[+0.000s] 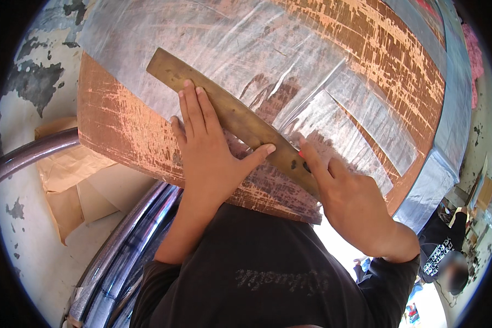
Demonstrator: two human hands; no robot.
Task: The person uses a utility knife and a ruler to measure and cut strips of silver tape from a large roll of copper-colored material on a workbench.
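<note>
A long, flat, brownish-yellow straightedge lies diagonally across a thin, translucent whitish sheet on a worn brown table. My left hand presses on it, fingers stretched out over its near edge and thumb spread toward its middle. By the straightedge's right end, my right hand is closed with the index finger pointing forward. A small red piece shows at that fingertip; the rest of what I hold is hidden in my palm. Slit strips of the sheet lie to the right.
Bluish-grey sheeting hangs over the table's right edge. Shiny dark rolls stand at the lower left, beside brown paper and cardboard. Another person in dark clothing is at the far right. Pink material lies beyond.
</note>
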